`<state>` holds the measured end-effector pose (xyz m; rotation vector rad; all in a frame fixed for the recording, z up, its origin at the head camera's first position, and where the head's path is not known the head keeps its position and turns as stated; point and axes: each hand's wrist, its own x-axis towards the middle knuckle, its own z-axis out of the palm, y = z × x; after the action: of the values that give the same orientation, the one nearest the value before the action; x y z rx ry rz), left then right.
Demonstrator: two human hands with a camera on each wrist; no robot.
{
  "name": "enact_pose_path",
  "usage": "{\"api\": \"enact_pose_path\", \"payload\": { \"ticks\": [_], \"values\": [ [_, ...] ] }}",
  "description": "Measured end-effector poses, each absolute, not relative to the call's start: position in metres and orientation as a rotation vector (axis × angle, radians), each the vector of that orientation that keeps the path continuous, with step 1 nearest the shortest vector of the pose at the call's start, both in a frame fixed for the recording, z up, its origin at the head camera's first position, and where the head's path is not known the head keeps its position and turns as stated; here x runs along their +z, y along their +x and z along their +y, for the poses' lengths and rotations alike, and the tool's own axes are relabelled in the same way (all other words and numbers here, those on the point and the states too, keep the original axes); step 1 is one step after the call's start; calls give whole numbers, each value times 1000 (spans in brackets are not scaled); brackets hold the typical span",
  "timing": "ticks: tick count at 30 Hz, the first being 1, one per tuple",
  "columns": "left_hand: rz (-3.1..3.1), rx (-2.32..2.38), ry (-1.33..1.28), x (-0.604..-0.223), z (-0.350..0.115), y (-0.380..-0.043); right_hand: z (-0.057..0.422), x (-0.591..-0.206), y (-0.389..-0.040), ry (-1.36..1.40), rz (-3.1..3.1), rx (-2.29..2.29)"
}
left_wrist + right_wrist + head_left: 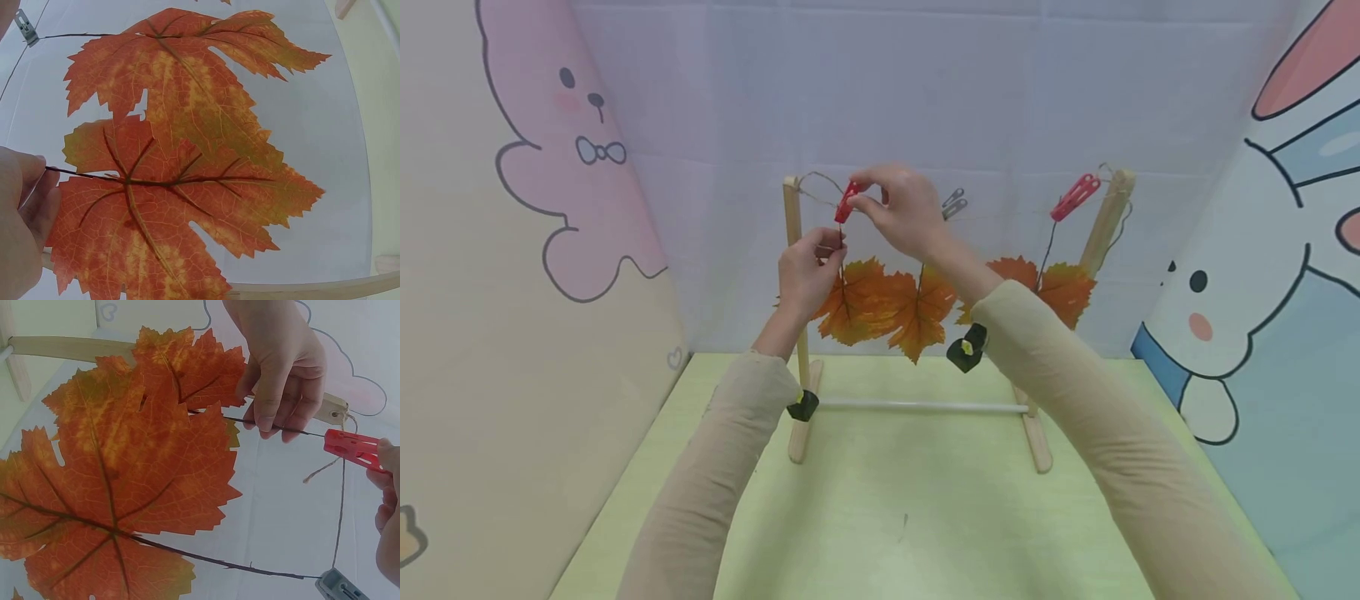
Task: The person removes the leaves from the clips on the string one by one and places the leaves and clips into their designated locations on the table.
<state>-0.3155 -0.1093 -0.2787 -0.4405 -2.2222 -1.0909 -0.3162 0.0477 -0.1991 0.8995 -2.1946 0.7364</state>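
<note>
My left hand (pixel 805 271) pinches the dark stem (pixel 234 419) of an orange artificial maple leaf (pixel 156 206) between thumb and fingers. Just above it, my right hand (pixel 901 208) pinches a red clothespin (pixel 847 202) by its upper end. In the right wrist view the clothespin's lower end meets the top of the stem, beside the twine line (pixel 341 506); whether its tips clamp both cannot be told. A neighbouring leaf (pixel 94 481) hangs by its stem from a grey clothespin (pixel 340 587) and partly overlaps the held leaf.
The line runs between two wooden posts (pixel 793 217), with a white rod (pixel 925 406) joining them low down. Near the right post, another red clothespin (pixel 1077 197) holds a leaf (pixel 1067 292). The stand's wooden feet (pixel 1036 433) rest on a pale green table (pixel 887 500).
</note>
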Motion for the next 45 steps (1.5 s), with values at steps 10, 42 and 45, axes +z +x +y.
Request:
{"api": "enact_pose_path", "payload": {
  "ticks": [10, 42, 45],
  "values": [
    [-2259, -1069, -446, -280, -108, -315, 48, -195, -314, 874, -2017, 746],
    [-2288, -1106, -412, -297, -128, -314, 65, -202, -311, 908, -1852, 829],
    [-2288, -1104, -413, -300, -131, -313, 68, -204, -311, 923, -1849, 854]
  ]
}}
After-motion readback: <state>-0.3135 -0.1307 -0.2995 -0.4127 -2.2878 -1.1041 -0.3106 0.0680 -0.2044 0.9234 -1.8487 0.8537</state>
